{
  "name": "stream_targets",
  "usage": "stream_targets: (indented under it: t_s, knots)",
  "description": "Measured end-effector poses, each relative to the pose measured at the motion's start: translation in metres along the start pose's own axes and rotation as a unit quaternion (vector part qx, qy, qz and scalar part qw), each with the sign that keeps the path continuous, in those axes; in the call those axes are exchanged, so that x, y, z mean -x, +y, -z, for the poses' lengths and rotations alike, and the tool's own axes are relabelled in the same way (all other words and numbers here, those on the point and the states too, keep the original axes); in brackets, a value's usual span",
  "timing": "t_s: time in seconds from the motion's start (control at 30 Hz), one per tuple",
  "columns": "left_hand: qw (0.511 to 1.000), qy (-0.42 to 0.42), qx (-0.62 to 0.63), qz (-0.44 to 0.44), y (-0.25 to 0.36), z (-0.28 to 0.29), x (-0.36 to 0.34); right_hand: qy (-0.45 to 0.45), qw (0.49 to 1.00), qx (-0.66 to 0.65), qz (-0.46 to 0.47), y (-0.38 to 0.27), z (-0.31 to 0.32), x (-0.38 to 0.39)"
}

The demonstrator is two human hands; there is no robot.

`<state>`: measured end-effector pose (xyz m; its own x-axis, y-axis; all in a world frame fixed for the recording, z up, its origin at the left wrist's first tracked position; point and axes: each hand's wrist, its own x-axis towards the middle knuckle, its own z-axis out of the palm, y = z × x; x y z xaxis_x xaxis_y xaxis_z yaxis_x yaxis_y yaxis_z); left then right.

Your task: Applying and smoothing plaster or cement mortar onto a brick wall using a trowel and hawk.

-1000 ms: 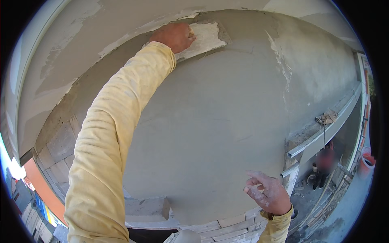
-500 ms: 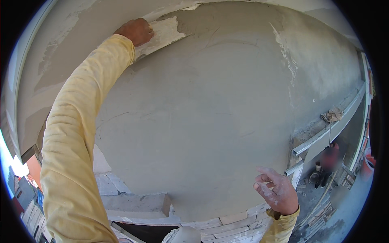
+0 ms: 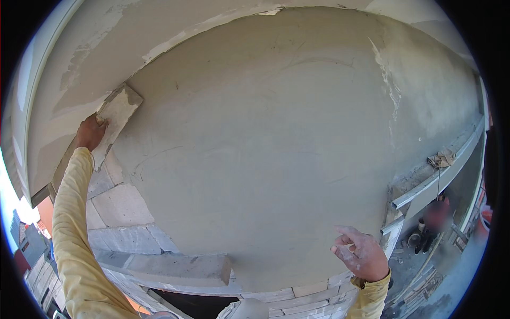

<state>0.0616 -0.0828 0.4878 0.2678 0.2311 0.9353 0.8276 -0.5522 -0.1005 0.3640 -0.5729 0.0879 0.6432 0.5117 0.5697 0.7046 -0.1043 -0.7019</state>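
My left hand [image 3: 91, 132] is closed round the handle of a plastering float [image 3: 120, 111], a long flat blade smeared with pale plaster. Its face lies against the upper left part of the wall, close to where the grey plaster [image 3: 255, 143] meets the ceiling. Smooth wet-looking plaster covers most of the wall, with a few thin curved scratches. At the lower right, my right hand [image 3: 362, 255] hovers before the plaster, dusted white, its fingers loosely bent and apart. Nothing shows in it.
Bare pale blocks [image 3: 125, 206] show at the wall's lower left, above a protruding concrete ledge [image 3: 186, 270]. Metal channels [image 3: 425, 189] stick out at right, with a rag [image 3: 441, 159] on the ledge there. Far below, a person [image 3: 436, 215] stands near buckets.
My left hand has swept the float down and left along the wall's upper edge, and the float now stands steeper. My right hand has barely moved.
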Motion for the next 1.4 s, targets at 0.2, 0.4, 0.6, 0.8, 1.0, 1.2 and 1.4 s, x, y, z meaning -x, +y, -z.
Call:
stream_targets:
  t_s: [0.2, 0.4, 0.6, 0.8, 1.0, 1.2, 1.4]
  knots:
    - [0.974, 0.032, 0.225, 0.023, 0.045, 0.008, 0.037, -0.023, 1.000, 0.006, 0.019, -0.005, -0.003, -0.008]
    - [0.907, -0.022, 0.406, 0.113, 0.113, -0.031, 0.033, -0.012, 0.999, -0.051, 0.013, 0.012, 0.011, 0.006]
    - [0.866, -0.017, 0.418, 0.275, 0.075, -0.055, 0.033, -0.015, 0.997, -0.082, 0.001, 0.025, 0.013, 0.002]
    - [0.775, -0.023, 0.578, 0.252, 0.124, -0.062, 0.016, 0.011, 0.993, -0.120, -0.005, 0.037, 0.016, 0.006]
    - [0.775, -0.039, 0.579, 0.250, 0.184, -0.045, 0.018, 0.020, 0.992, -0.121, 0.009, 0.044, 0.020, 0.010]
    - [0.796, -0.060, 0.594, 0.101, 0.271, -0.035, 0.020, 0.033, 0.989, -0.140, 0.009, 0.035, 0.032, 0.017]
    - [0.813, -0.091, 0.574, 0.035, 0.357, 0.001, 0.014, 0.040, 0.988, -0.149, 0.014, 0.016, 0.047, 0.025]
